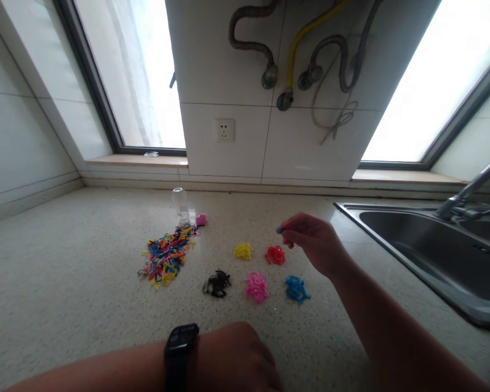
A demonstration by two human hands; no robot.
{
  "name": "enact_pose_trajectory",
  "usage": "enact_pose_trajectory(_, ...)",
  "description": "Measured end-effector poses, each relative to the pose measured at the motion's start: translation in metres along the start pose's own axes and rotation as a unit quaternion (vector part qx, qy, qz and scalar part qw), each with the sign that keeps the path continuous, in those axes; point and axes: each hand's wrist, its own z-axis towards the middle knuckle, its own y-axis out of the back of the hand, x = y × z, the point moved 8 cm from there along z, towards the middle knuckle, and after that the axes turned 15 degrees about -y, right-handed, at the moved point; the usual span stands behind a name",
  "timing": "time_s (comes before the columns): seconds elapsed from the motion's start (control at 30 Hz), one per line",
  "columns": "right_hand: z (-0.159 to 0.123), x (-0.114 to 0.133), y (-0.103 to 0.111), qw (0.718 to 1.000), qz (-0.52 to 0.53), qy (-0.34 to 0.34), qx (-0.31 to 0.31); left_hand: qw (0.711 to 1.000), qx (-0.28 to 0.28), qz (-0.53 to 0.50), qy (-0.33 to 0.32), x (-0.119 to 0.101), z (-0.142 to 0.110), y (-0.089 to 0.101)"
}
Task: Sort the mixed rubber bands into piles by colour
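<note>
My right hand (310,239) hovers above the counter, fingers pinched on a small blue rubber band (279,230). Below it lie sorted little piles: yellow (243,251), red (275,255), black (217,283), pink (256,286) and blue (296,288). A mixed heap of coloured bands (167,255) spreads out to the left, beside a tipped clear jar (181,206) and its pink lid (201,219). My left hand (237,356), with a black watch (180,348) on the wrist, rests at the bottom edge, fingers curled and mostly out of sight.
The speckled counter (65,272) runs to a tiled wall with a socket (225,130) and hoses (294,60). A steel sink (433,250) with a tap (473,185) sits at the right. Windows flank the wall.
</note>
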Motion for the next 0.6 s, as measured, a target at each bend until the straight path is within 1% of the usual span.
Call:
enact_pose_trajectory(0.13,0.0002,0.0022,0.002,1.0,-0.027,-0.004,0.011,1.0,0.011,0.007,0.008,-0.0007,-0.0008,-0.0017)
enact_pose_trajectory(0.27,-0.0005,0.002,0.0016,0.999,-0.039,0.006,0.037,1.0,0.003,0.009,0.004,-0.0014,-0.0034,-0.0056)
enact_pose_trajectory(0.4,-0.0013,0.0009,0.0024,0.996,-0.073,0.021,0.047,1.0,0.0,0.021,0.005,-0.002,-0.0038,-0.008)
enact_pose_trajectory(0.6,0.0009,-0.0034,0.0088,0.987,-0.147,0.016,0.06,0.999,0.029,0.028,0.013,-0.0044,-0.0013,-0.0061)
